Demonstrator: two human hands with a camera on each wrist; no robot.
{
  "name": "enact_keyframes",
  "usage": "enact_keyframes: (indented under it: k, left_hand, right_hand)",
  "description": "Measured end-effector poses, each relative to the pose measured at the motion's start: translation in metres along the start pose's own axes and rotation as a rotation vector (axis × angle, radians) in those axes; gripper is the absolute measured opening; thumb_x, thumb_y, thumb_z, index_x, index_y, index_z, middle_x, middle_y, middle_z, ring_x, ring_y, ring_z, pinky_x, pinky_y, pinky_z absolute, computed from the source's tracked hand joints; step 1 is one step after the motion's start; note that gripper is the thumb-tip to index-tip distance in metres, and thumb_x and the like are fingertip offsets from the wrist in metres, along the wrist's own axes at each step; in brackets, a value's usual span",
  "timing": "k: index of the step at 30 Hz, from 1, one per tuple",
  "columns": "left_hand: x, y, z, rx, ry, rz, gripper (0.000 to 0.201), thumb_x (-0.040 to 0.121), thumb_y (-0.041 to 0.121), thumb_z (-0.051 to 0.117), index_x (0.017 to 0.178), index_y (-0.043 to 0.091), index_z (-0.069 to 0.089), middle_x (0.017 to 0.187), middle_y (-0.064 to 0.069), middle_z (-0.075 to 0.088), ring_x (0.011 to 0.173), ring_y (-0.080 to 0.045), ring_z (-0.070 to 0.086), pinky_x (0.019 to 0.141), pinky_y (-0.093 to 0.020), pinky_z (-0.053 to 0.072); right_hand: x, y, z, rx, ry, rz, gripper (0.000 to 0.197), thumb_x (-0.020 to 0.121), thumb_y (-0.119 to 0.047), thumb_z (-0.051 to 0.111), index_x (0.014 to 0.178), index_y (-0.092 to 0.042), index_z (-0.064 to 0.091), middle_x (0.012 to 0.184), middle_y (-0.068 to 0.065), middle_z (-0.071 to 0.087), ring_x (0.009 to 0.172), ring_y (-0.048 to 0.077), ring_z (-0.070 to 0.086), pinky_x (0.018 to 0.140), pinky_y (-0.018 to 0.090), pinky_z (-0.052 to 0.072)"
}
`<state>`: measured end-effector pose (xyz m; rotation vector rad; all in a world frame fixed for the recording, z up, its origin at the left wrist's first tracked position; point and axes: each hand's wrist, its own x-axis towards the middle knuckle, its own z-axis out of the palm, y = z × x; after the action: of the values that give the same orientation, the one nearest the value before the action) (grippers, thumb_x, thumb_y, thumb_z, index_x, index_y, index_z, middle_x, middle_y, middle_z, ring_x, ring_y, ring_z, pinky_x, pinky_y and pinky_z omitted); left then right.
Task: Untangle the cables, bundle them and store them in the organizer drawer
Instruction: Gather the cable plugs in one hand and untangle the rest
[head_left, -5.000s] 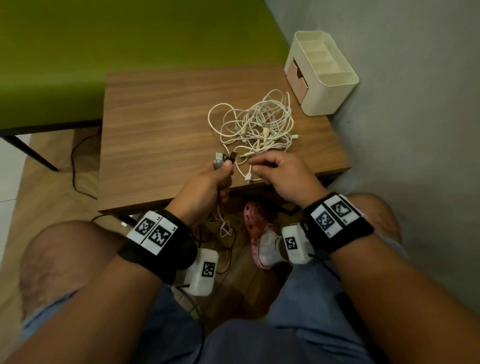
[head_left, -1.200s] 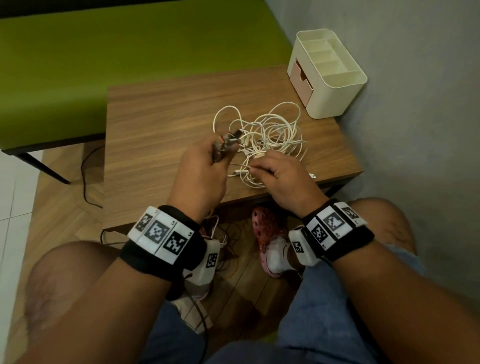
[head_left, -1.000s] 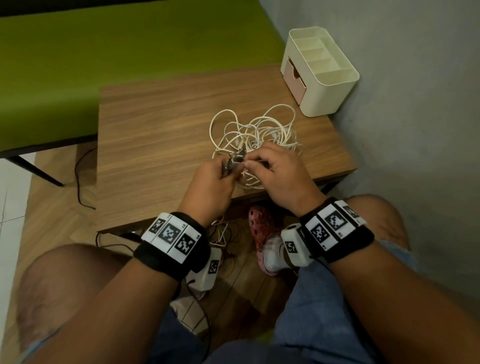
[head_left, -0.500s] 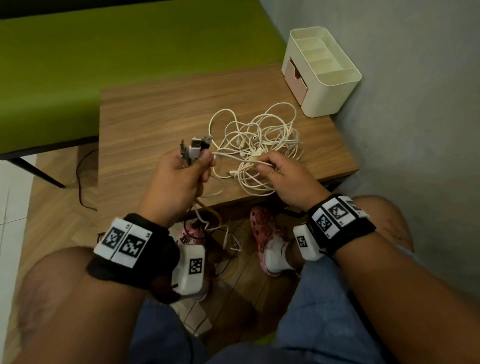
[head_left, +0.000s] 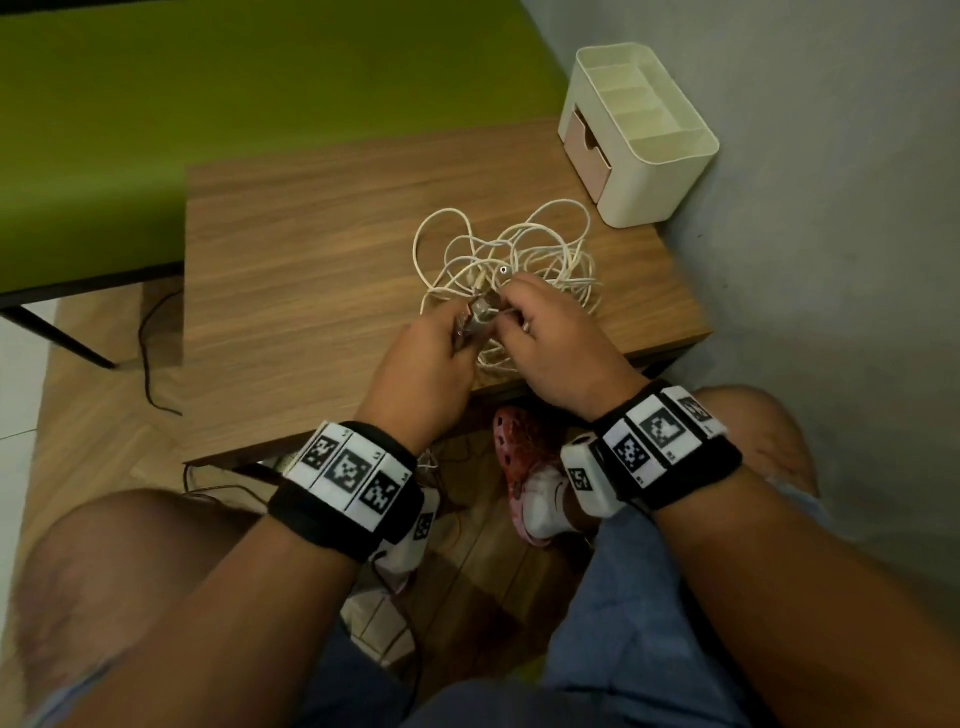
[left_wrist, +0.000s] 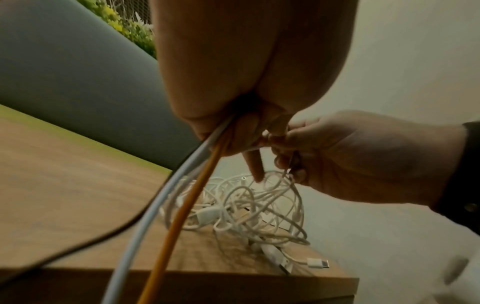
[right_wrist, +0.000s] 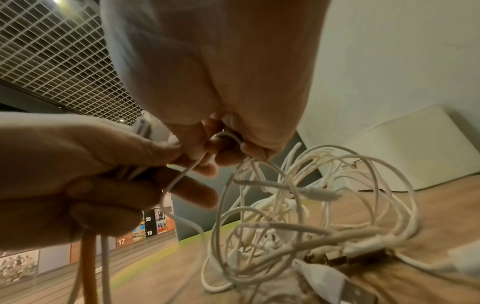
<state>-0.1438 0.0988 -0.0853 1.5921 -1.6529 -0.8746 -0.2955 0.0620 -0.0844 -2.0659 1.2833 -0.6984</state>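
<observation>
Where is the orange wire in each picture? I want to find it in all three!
Head view: not clearly visible; the left hand hides it.
Left wrist view: the orange wire runs down from the hand, beside a white cable, lower middle.
Right wrist view: it hangs below the left hand, bottom left.
Shared landmark: the white cable tangle on the table.

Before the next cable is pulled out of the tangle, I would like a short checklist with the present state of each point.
1. Left hand holds the plug ends and cables already freed, orange and white among them: ok.
2. Right hand pinches one thin white cable: ok.
3. That cable is free of the white cable tangle: cannot tell, many loops cross.
4. Tangle rests fully on the wooden table: ok, though near the front edge.
5. Organizer stands within reach at the far corner: ok.
6. Its pink drawer is open for storing: not ok, at most slightly ajar.
</observation>
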Motion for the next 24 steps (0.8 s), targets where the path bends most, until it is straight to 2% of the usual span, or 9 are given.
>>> enact_keyframes:
  k: [3,6,10,13,15,17,20,22,24]
  left_hand:
    - [0.002,0.000,0.001,-0.023,-0.051,-0.024,0.014,0.098,0.025,0.056,0.087,0.020,0.064,0.072,0.003,0.066,0.061,-0.004,0.058,0.058,-0.029,0.045]
    - [0.002,0.008,-0.008,-0.064,-0.020,-0.024,0.016,0.098,0.023,0.057,0.083,0.018,0.063,0.066,0.005,0.060,0.053,0.000,0.048,0.054,-0.022,0.038]
    - [-0.002,0.021,-0.039,-0.355,0.027,-0.051,0.024,0.097,0.032,0.054,0.077,0.024,0.063,0.057,0.013,0.052,0.048,-0.006,0.040,0.048,-0.027,0.033]
    - [-0.007,0.018,-0.052,-0.261,0.042,-0.076,0.026,0.099,0.027,0.054,0.079,0.016,0.065,0.057,0.010,0.054,0.046,-0.006,0.041,0.046,-0.024,0.033]
    - [-0.009,0.012,-0.052,-0.121,0.042,-0.149,0.023,0.099,0.025,0.055,0.081,0.017,0.069,0.060,0.012,0.062,0.043,-0.002,0.043,0.047,-0.025,0.035]
    - [-0.013,0.007,-0.050,-0.043,0.063,-0.183,0.024,0.098,0.025,0.057,0.076,0.022,0.066,0.050,0.019,0.055,0.041,0.000,0.042,0.049,-0.028,0.032]
    - [-0.013,0.010,-0.047,0.014,0.180,-0.087,0.027,0.097,0.022,0.058,0.070,0.026,0.060,0.048,0.015,0.049,0.044,0.001,0.041,0.046,-0.019,0.030]
    - [-0.013,0.022,-0.044,0.031,0.178,0.013,0.012,0.097,0.020,0.058,0.098,0.023,0.070,0.070,0.019,0.058,0.053,0.006,0.046,0.051,-0.010,0.031]
    - [-0.009,0.030,-0.036,0.087,0.093,0.080,0.028,0.095,0.016,0.059,0.121,0.026,0.066,0.092,0.012,0.067,0.067,0.003,0.054,0.062,-0.015,0.041]
  right_hand:
    - [-0.002,-0.004,-0.003,0.067,0.052,0.037,0.014,0.097,-0.010,0.054,0.109,-0.014,0.059,0.088,-0.018,0.051,0.078,-0.013,0.052,0.067,0.005,0.038]
    - [-0.004,-0.001,-0.006,0.129,-0.013,0.071,0.007,0.099,-0.020,0.055,0.106,-0.019,0.056,0.089,-0.016,0.056,0.080,-0.008,0.054,0.069,0.009,0.043]
    - [-0.002,0.019,-0.005,0.035,-0.200,0.132,0.013,0.100,-0.047,0.045,0.102,-0.037,0.053,0.094,-0.020,0.058,0.093,0.005,0.057,0.096,0.042,0.044]
    - [0.002,0.021,-0.006,-0.017,-0.154,0.085,0.014,0.098,-0.050,0.043,0.102,-0.042,0.054,0.096,-0.025,0.055,0.098,0.006,0.055,0.101,0.058,0.040]
    - [0.005,0.018,-0.007,-0.014,-0.064,0.037,0.020,0.096,-0.047,0.046,0.103,-0.035,0.060,0.099,-0.021,0.053,0.100,0.007,0.054,0.099,0.058,0.041]
    - [0.005,0.016,-0.006,-0.017,0.037,0.022,0.022,0.094,-0.042,0.053,0.103,-0.028,0.067,0.103,-0.015,0.052,0.103,0.009,0.054,0.099,0.055,0.041]
    - [0.003,0.015,-0.003,-0.117,0.122,0.013,0.018,0.092,-0.034,0.063,0.100,-0.021,0.073,0.107,-0.009,0.053,0.110,0.010,0.051,0.101,0.043,0.032]
    - [0.001,0.012,-0.001,-0.191,0.125,-0.008,0.016,0.091,-0.032,0.065,0.098,-0.020,0.074,0.109,-0.009,0.052,0.114,0.011,0.049,0.095,0.035,0.022]
    - [0.000,0.007,0.000,-0.216,0.117,-0.041,0.014,0.091,-0.029,0.066,0.096,-0.019,0.074,0.106,-0.011,0.050,0.111,0.011,0.049,0.089,0.033,0.019]
